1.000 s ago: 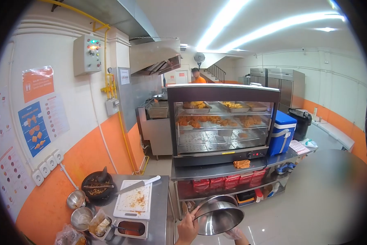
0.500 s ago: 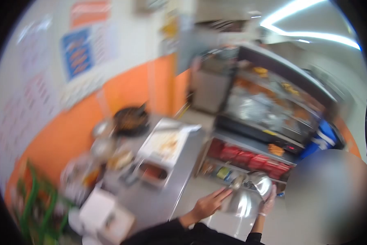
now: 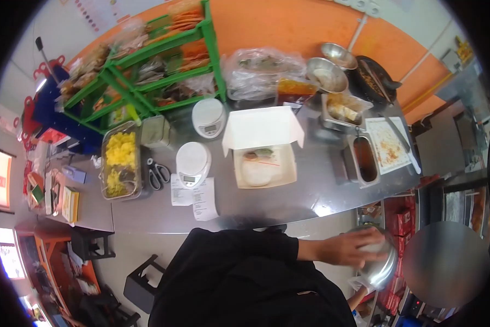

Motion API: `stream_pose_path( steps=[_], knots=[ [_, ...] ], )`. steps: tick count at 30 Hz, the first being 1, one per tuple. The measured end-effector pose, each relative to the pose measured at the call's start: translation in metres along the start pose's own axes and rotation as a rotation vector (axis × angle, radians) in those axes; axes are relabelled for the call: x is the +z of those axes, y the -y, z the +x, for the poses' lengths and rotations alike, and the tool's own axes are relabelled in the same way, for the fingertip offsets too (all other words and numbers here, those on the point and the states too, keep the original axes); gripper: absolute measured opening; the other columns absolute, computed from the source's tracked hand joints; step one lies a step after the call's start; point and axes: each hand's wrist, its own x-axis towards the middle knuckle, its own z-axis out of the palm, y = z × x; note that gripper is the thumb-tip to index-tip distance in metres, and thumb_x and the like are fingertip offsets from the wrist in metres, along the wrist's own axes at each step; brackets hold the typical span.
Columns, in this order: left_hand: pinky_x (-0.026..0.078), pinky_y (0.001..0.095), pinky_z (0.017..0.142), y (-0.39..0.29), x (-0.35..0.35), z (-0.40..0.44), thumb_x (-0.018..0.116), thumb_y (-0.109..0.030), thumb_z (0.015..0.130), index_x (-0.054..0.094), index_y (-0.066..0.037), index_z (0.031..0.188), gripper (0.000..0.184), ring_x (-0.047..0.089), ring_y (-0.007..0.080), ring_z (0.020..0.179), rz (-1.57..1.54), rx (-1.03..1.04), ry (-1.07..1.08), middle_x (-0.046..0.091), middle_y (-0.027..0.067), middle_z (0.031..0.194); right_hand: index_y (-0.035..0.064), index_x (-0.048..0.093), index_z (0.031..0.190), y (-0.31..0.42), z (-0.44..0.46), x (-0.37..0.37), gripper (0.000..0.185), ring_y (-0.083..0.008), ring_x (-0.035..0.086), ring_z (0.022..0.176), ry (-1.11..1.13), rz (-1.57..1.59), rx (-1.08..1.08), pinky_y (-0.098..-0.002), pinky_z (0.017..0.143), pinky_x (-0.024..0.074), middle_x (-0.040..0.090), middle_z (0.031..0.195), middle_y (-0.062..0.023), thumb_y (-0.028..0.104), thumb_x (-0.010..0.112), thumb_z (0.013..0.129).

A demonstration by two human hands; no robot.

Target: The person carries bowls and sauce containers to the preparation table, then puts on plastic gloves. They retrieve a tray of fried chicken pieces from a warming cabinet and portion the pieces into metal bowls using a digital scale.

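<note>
A shiny metal bowl (image 3: 385, 267) is held out at the right, away from the counter, its contents not visible. My right hand (image 3: 359, 284), in a clear plastic glove, grips the bowl's near side; its fingers are partly hidden. Over the bowl reaches my bare left hand (image 3: 357, 248), fingers stretched and somewhat blurred, with nothing visible in them. On the counter stands an open white takeaway box (image 3: 265, 177) holding a white mound, probably rice, and a small green and brown item.
Two white scales (image 3: 209, 118) and black scissors (image 3: 158, 173) lie left of the box. Nearby are a tub of yellow food (image 3: 121, 158), paper slips (image 3: 204, 201) and green racks (image 3: 163, 103). Rightward sit a sauce container (image 3: 365, 159) and a knife (image 3: 403, 143) on a white board (image 3: 386, 144).
My view has swung left, from the heated display cabinet to the counter. The bowl stays in my right hand, and my left hand has come over it.
</note>
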Motion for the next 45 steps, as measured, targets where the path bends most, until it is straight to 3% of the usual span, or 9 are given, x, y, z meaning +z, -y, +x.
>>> stream_pose_path(
  steps=[3, 5, 7, 8, 11, 29, 32, 39, 45],
  knots=[
    [0.042, 0.0315, 0.087, -0.005, -0.045, -0.014, 0.039, -0.002, 0.070, 0.049, 0.000, 0.120, 0.051, 0.046, 0.0225, 0.114, -0.545, -0.633, -0.112, 0.047, 0.0088, 0.128, 0.0006, 0.053, 0.111, 0.018, 0.020, 0.002, 0.039, -0.0267, 0.051, 0.104, 0.263, -0.107, -0.053, -0.0357, 0.088, 0.0363, 0.055, 0.112, -0.0168, 0.030, 0.042, 0.088],
    [0.041, 0.0305, 0.086, -0.014, -0.090, -0.037, 0.034, -0.007, 0.074, 0.050, 0.008, 0.112, 0.044, 0.051, 0.0217, 0.100, 0.002, -0.627, -0.301, 0.054, 0.0158, 0.118, 0.0000, 0.055, 0.108, 0.045, 0.035, 0.011, 0.041, -0.0269, 0.052, 0.102, 0.354, -0.077, -0.122, -0.0361, 0.087, 0.0375, 0.056, 0.110, -0.0169, 0.033, 0.042, 0.088],
    [0.040, 0.0306, 0.083, -0.025, -0.122, -0.042, 0.034, -0.013, 0.086, 0.045, 0.000, 0.085, 0.016, 0.052, 0.0204, 0.093, -0.490, -0.385, -1.126, 0.055, 0.0180, 0.102, -0.0011, 0.056, 0.107, 0.087, 0.018, 0.030, 0.044, -0.0259, 0.053, 0.098, 0.363, 0.061, -0.138, -0.0348, 0.084, 0.0384, 0.058, 0.105, -0.0162, 0.036, 0.044, 0.087],
    [0.039, 0.0269, 0.078, -0.032, -0.150, -0.056, 0.038, -0.021, 0.091, 0.044, -0.002, 0.086, 0.021, 0.049, 0.0154, 0.084, 0.367, -0.514, -1.045, 0.052, 0.0100, 0.091, -0.0019, 0.057, 0.106, 0.114, -0.001, 0.038, 0.045, -0.0249, 0.053, 0.095, 0.347, 0.142, -0.136, -0.0333, 0.082, 0.0388, 0.059, 0.102, -0.0155, 0.037, 0.046, 0.085],
    [0.037, 0.0244, 0.072, -0.067, -0.236, -0.099, 0.045, -0.031, 0.091, 0.045, -0.002, 0.094, 0.030, 0.042, 0.0100, 0.077, 0.811, -0.969, -1.124, 0.046, 0.0048, 0.085, -0.0025, 0.053, 0.110, 0.135, -0.013, 0.088, 0.046, -0.0228, 0.054, 0.095, 0.618, 0.597, -0.188, -0.0314, 0.080, 0.0394, 0.058, 0.104, -0.0114, 0.035, 0.047, 0.084],
    [0.037, 0.0240, 0.080, -0.083, -0.351, -0.224, 0.041, -0.026, 0.093, 0.039, -0.001, 0.103, 0.028, 0.046, 0.0120, 0.089, 0.337, -1.306, -1.180, 0.050, 0.0092, 0.097, 0.0018, 0.050, 0.114, 0.247, -0.086, 0.111, 0.056, -0.0199, 0.058, 0.082, 0.472, 0.471, 0.010, -0.0271, 0.060, 0.0505, 0.056, 0.098, -0.0098, 0.049, 0.051, 0.083],
    [0.038, 0.0246, 0.077, -0.087, -0.357, -0.228, 0.041, -0.028, 0.093, 0.039, -0.001, 0.103, 0.028, 0.047, 0.0121, 0.087, 0.395, -1.249, -1.186, 0.050, 0.0088, 0.097, 0.0011, 0.050, 0.113, 0.284, -0.129, 0.073, 0.050, -0.0161, 0.055, 0.073, -0.373, -0.267, -0.491, -0.0259, 0.060, 0.0466, 0.056, 0.087, -0.0074, 0.043, 0.052, 0.085],
    [0.039, 0.0255, 0.074, -0.111, -0.371, -0.213, 0.042, -0.028, 0.093, 0.038, -0.002, 0.099, 0.027, 0.044, 0.0115, 0.080, 0.537, -1.244, -1.050, 0.047, 0.0068, 0.090, 0.0049, 0.042, 0.123, 0.415, -0.253, 0.149, 0.051, -0.0128, 0.058, 0.071, 1.501, 0.876, -0.468, -0.0240, 0.055, 0.0456, 0.059, 0.089, -0.0102, 0.034, 0.054, 0.083],
    [0.043, 0.0233, 0.065, -0.135, -0.369, -0.204, 0.036, -0.040, 0.092, 0.042, -0.008, 0.103, 0.033, 0.051, 0.0095, 0.080, 0.286, -0.966, -1.117, 0.052, 0.0028, 0.090, 0.0040, 0.057, 0.097, 0.445, -0.253, 0.286, 0.027, -0.0328, 0.060, 0.073, 0.627, 0.076, -1.559, -0.0410, 0.062, 0.0472, 0.060, 0.080, -0.0204, 0.025, 0.050, 0.081]
  ],
)
